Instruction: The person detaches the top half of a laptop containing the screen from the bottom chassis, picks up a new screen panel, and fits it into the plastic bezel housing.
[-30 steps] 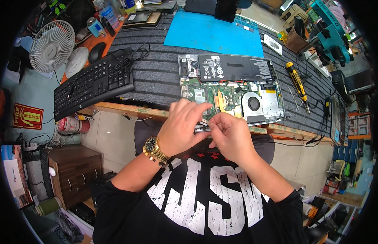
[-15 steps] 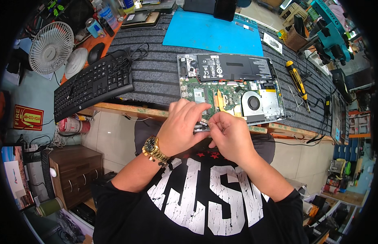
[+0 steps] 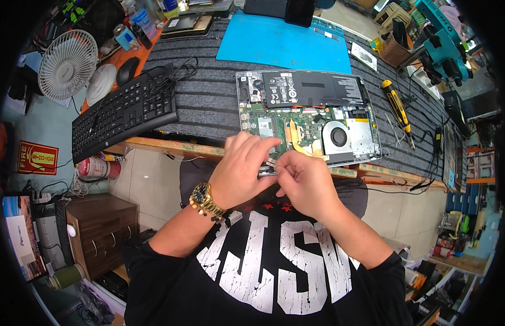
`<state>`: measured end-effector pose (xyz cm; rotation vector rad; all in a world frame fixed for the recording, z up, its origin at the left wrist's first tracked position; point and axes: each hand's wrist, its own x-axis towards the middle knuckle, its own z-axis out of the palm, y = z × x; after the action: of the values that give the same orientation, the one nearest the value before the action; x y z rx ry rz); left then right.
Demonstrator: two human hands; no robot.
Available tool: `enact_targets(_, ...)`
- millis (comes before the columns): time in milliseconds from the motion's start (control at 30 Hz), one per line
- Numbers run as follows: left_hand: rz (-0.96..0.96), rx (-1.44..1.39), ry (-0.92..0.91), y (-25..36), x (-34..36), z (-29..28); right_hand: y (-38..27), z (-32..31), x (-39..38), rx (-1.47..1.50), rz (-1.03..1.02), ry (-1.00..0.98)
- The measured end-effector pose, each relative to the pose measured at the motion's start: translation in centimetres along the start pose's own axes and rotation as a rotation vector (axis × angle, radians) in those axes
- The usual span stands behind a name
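The opened laptop (image 3: 312, 115) lies at the near edge of the table (image 3: 203, 100). At its near left corner, the left hand (image 3: 242, 165) is half curled, the right hand's (image 3: 307, 182) fingers bent together; a small part (image 3: 270, 162) shows between them, but which grips it I cannot tell. Screwdriver (image 3: 397, 110) right, keyboard (image 3: 122, 117) left, mat (image 3: 279, 43) beyond.

Laptop (image 3: 312, 117) — coverless, circuitry facing up

The left hand (image 3: 239, 168) and right hand (image 3: 307, 185) hide part of the near edge of the opened laptop (image 3: 311, 120); the pale piece (image 3: 271, 162) between their fingertips is too small to identify; the upper border crops a black slab (image 3: 300, 13).
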<state>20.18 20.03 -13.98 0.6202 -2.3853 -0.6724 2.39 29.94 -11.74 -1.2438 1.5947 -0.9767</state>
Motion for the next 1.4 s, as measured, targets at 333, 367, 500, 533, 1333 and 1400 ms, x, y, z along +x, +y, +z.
enact_targets(333, 0.026, -0.009, 0.073, -0.3, 0.1, 0.4, 0.0, -0.2, -0.5, 0.309, 0.149, 0.128)
enact_targets(367, 0.026, -0.011, 0.073, -0.2, 0.1, 0.4, 0.1, -0.2, -0.6, 0.288, 0.141, 0.124)
enact_targets(500, 0.03, -0.016, 0.083, -0.2, 0.1, 0.5, 0.1, 0.0, -0.5, 0.248, 0.131, 0.102)
enact_targets(533, 0.033, -0.021, 0.087, -0.2, 0.1, 0.5, 0.0, -0.1, -0.5, 0.248, 0.131, 0.102)
enact_targets(1333, -0.018, -0.029, 0.152, 1.0, -0.4, 2.5, -0.6, -0.1, -1.2, -0.058, 0.089, 0.172)
enact_targets(1400, -0.014, -0.032, 0.155, 1.0, -0.4, 2.5, -0.6, 0.0, -1.3, -0.049, 0.08, 0.179)
